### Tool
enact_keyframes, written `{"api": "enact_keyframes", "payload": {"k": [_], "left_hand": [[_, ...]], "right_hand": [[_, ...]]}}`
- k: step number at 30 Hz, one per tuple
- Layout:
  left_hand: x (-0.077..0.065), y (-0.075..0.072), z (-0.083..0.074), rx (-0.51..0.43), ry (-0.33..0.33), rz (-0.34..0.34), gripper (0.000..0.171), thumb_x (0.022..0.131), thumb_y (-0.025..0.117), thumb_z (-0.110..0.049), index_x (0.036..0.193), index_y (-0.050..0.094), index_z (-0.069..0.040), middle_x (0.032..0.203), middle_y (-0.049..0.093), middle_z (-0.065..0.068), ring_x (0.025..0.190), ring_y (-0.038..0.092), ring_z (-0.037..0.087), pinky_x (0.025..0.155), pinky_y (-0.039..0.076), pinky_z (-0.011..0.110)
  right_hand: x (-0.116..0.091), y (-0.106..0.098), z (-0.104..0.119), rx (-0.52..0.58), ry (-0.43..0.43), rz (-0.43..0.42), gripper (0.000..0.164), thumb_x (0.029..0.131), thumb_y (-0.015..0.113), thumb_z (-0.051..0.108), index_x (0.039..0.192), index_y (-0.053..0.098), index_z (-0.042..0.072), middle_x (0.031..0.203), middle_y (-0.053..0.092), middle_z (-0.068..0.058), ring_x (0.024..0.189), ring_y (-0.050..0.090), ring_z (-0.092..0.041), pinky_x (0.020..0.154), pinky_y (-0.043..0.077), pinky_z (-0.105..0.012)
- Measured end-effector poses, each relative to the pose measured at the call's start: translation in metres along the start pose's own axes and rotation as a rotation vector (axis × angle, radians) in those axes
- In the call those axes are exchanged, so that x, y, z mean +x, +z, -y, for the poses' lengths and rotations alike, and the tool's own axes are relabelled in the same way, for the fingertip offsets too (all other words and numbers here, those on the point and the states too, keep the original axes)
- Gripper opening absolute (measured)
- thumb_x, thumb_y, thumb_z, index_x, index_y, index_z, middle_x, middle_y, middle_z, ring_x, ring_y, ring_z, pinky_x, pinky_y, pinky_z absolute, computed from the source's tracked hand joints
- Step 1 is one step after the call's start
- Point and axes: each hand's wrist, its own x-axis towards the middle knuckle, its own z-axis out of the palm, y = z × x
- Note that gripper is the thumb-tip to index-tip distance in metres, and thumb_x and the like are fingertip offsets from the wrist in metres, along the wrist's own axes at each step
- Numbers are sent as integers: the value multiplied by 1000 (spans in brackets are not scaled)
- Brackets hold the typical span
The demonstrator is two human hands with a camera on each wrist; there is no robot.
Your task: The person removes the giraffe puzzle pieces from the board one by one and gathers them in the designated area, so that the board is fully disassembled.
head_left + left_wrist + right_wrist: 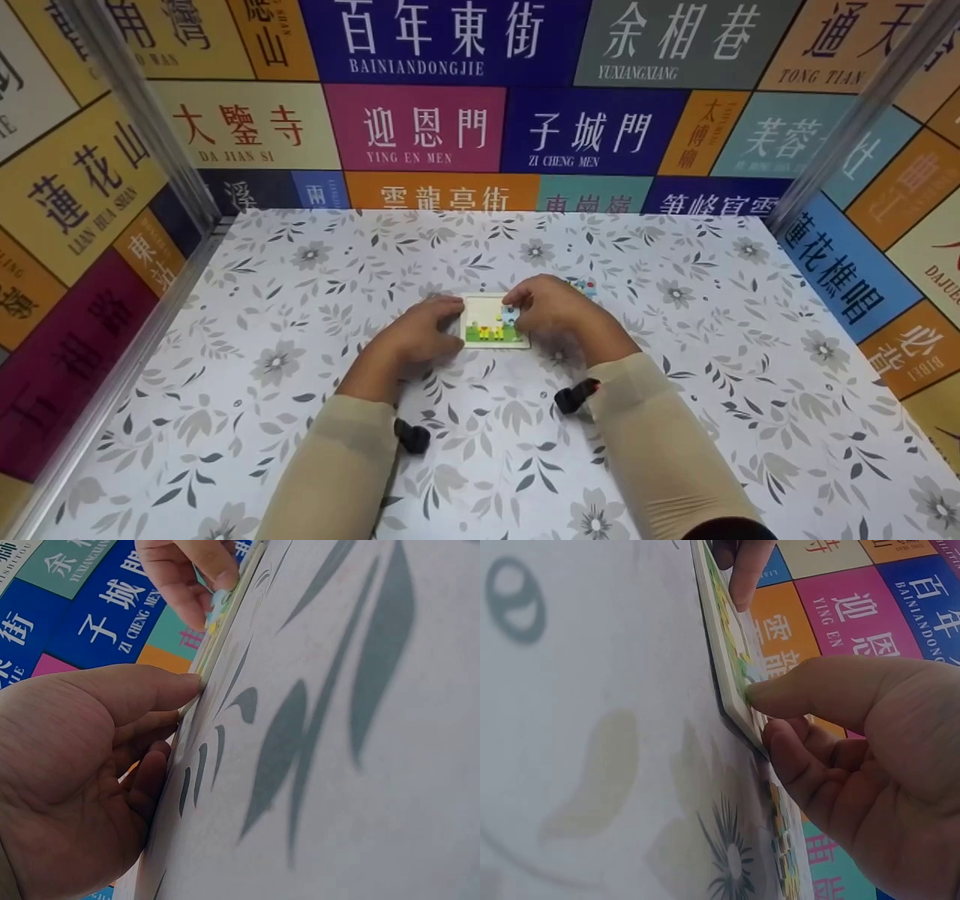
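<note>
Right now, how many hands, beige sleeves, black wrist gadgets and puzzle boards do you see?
Hands: 2
Beige sleeves: 2
Black wrist gadgets: 2
Puzzle board: 1
Total: 7
Loose pieces are too hidden to count.

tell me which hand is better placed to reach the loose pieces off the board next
Probably the right hand: it is at the right side of the puzzle board, and the loose pieces lie just beyond it. The left hand is at the opposite edge, farther from them.
</note>
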Motion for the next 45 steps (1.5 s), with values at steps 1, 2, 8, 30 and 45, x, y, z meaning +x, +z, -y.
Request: {"api": "enact_keyframes", "payload": {"k": [1,2,8,30,45], "left_hand": [[0,0,0,-2,-7,-2,73,92,76,-23,160,52,-22,172,41,-5,168,22,25,138,16,48],[-1,0,0,-7,-13,-2,73,92,76,-24,160,52,-23,172,41,-6,168,21,25,138,15,49],[-3,1,-1,-31,-19,-5,74,91,76,-23,160,52,-23,173,40,-7,168,21,26,138,15,51],[-4,1,-3,-54,-24,-16,72,91,77,-20,159,53,-25,172,41,-9,168,21,25,138,13,51],[-2,1,0,-28,16,-12,73,91,75,-19,160,52,-19,172,42,-5,168,23,26,138,15,48]], "right_hand": [[0,0,0,6,-10,-6,44,89,78,11,131,76,22,120,74,-2,104,64,-22,95,55,-41],[0,-1,-1,13,-22,-10,44,89,78,11,132,76,21,121,74,-2,105,65,-23,96,55,-41],[-3,-8,-7,24,-83,-32,44,91,78,13,135,74,16,130,74,-5,119,69,-26,99,60,-44],[-31,-69,-71,86,70,-76,53,90,82,15,141,69,19,138,71,-6,125,67,-29,102,59,-46],[-35,-76,-111,79,72,-98,47,94,79,14,139,69,21,141,70,-9,127,66,-31,101,58,-45]]}}
